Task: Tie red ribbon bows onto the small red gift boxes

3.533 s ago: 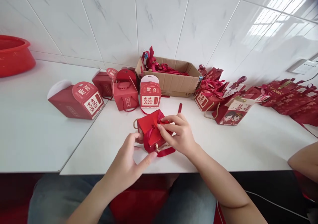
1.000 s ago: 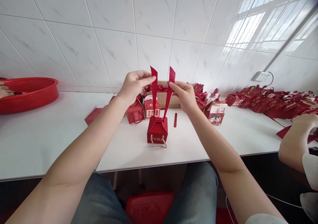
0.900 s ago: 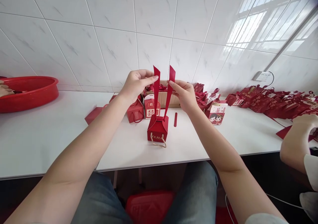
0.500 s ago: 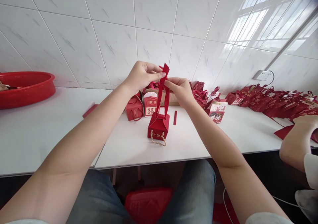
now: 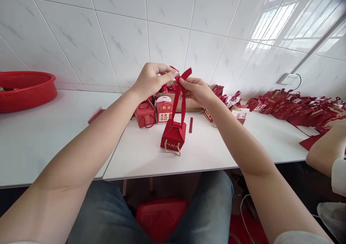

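Note:
A small red gift box (image 5: 172, 137) with gold lettering and a twisted gold cord handle stands on the white table in front of me. From its top a red ribbon (image 5: 183, 109) rises in two strands to my hands. My left hand (image 5: 154, 79) pinches the ribbon near its upper end, between thumb and fingers. Just right of it, my right hand (image 5: 198, 91) is closed on the ribbon where the strands cross, and one loose end sticks up above its fingertips.
Behind stand red boxes (image 5: 164, 111) and a cardboard carton (image 5: 194, 104). A red strip (image 5: 191, 125) lies right of the gift box. Several red boxes (image 5: 294, 109) crowd the right, near another person's arm (image 5: 328, 143). A red basin (image 5: 29, 92) sits at left.
The ribbon's upper ends, upright and together before, now spread apart to left and right. My right hand has risen slightly. The gift box leans or turns a little with the ribbon.

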A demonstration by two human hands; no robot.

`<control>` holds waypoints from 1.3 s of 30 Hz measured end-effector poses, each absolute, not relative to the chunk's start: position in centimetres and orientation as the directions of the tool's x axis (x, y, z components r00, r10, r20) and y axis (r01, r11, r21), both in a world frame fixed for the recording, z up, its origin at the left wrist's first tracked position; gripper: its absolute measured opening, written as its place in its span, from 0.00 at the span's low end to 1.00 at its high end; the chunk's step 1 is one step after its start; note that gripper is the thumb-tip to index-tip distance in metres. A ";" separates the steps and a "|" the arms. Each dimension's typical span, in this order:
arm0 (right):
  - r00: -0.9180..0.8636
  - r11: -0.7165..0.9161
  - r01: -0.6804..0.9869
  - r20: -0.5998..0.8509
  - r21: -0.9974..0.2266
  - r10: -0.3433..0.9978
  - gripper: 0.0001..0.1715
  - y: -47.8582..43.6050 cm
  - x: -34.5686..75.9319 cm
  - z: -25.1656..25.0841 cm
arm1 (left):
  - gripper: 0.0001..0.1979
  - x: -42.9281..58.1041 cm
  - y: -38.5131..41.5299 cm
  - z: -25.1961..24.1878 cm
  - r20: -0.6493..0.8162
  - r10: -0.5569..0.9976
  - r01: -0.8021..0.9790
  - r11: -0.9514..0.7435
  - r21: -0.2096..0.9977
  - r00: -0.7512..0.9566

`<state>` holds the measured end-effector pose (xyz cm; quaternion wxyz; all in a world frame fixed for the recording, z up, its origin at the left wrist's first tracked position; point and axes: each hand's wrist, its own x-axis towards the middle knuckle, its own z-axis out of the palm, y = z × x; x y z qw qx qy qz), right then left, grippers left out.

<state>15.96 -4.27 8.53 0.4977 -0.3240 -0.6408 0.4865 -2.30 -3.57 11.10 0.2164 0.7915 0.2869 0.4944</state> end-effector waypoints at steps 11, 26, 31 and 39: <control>-0.354 0.219 -0.002 0.205 -0.976 0.912 0.13 -4.7 16.5 9.4 | 0.13 -3.2 -7.0 6.9 0.814 0.366 0.274 -0.925 0.264 0.452; -0.467 0.669 0.653 0.505 -0.356 0.725 0.10 -6.4 16.7 10.4 | 0.07 -2.7 -4.0 3.5 0.768 0.587 0.287 -0.805 0.519 0.255; -0.605 0.825 0.556 0.632 -0.100 0.484 0.13 -6.3 16.8 9.3 | 0.13 -0.8 -2.9 6.4 0.289 0.897 -0.023 -0.299 0.954 0.334; -0.539 0.799 0.571 0.648 -0.187 0.537 0.16 -6.7 17.6 7.8 | 0.04 -0.3 -2.4 6.6 0.202 0.808 -0.196 -0.110 0.974 0.554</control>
